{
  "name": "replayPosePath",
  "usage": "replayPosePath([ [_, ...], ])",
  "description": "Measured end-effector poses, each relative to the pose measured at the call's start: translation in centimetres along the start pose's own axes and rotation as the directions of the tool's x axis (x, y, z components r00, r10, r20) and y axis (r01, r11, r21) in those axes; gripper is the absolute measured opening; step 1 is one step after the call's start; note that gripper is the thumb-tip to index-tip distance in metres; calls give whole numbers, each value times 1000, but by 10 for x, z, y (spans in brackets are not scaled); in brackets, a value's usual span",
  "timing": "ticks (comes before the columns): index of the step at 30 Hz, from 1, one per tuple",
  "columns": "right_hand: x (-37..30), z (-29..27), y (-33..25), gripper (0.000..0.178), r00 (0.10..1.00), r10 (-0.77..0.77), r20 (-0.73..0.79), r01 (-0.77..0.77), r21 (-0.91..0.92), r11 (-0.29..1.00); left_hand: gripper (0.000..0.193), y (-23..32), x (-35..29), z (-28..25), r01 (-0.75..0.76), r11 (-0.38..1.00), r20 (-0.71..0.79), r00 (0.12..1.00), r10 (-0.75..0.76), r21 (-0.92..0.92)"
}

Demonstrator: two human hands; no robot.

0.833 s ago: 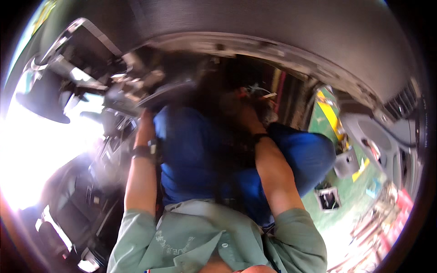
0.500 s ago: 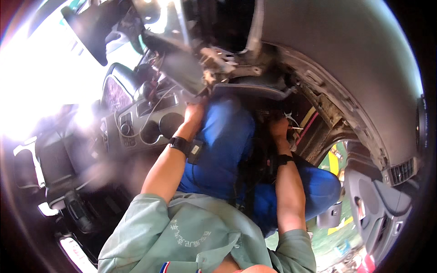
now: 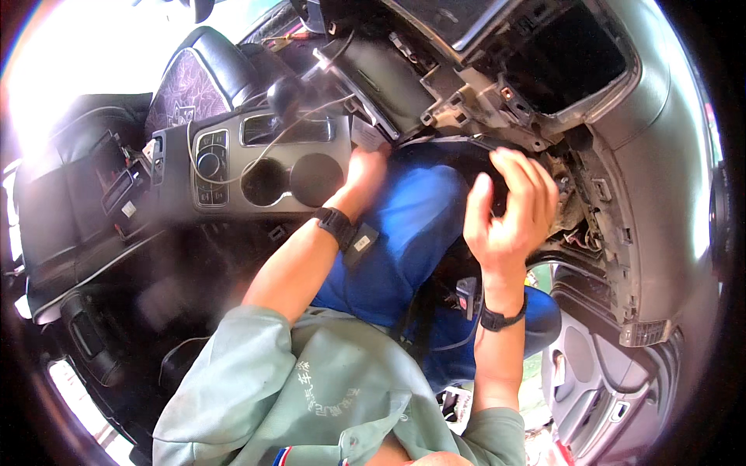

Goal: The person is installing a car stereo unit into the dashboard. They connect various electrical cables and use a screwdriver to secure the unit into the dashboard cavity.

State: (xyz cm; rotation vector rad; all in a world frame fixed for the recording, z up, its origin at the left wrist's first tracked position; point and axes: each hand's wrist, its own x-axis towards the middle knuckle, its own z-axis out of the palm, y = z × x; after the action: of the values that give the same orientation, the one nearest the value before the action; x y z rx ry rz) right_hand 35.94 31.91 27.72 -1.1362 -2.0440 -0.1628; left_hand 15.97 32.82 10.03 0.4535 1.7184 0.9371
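Observation:
My left hand (image 3: 364, 175) reaches to the front end of the centre console (image 3: 233, 175), beside a small pale grey flat piece (image 3: 367, 133). Its fingertips drop out of sight there, so any grip is hidden. My right hand (image 3: 511, 213) is raised over the dark footwell, in front of the opened lower dashboard (image 3: 571, 186). Its fingers and thumb are spread, and nothing shows in them. Just above my left hand is a dark tilted panel (image 3: 388, 81) at the centre of the dashboard.
A thin pale cable (image 3: 268, 147) loops over the console and its gear knob (image 3: 284, 99). Bare brackets (image 3: 458, 105) and a square dashboard opening (image 3: 579, 58) lie ahead. The grey door (image 3: 590, 365) hangs open at right. A black seat (image 3: 70, 210) stands at left.
My right hand has risen from low in the footwell, where a silvery tool showed near it; that tool is out of sight now. The view has shifted, and my left hand stays by the console.

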Motion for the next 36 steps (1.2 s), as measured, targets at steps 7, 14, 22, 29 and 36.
replayPosePath([
  [7,5,52,-11,24,985,-10,172,52,-242,969,44,6,9,-1,-5,1000,44,999,4,10],
  [14,3,45,-12,24,974,-21,227,71,-212,975,43,19,-30,-27,-39,930,82,994,74,-364],
  [22,1,50,-15,24,981,-17,195,70,-269,961,36,43,8,-36,-109,983,326,944,56,147],
  [29,2,51,-15,23,981,-13,193,73,-306,949,29,54,42,-42,-59,983,443,896,-26,175],
  [36,16,65,-44,28,977,-95,189,125,-153,980,43,51,33,-31,-181,777,130,983,128,603],
])
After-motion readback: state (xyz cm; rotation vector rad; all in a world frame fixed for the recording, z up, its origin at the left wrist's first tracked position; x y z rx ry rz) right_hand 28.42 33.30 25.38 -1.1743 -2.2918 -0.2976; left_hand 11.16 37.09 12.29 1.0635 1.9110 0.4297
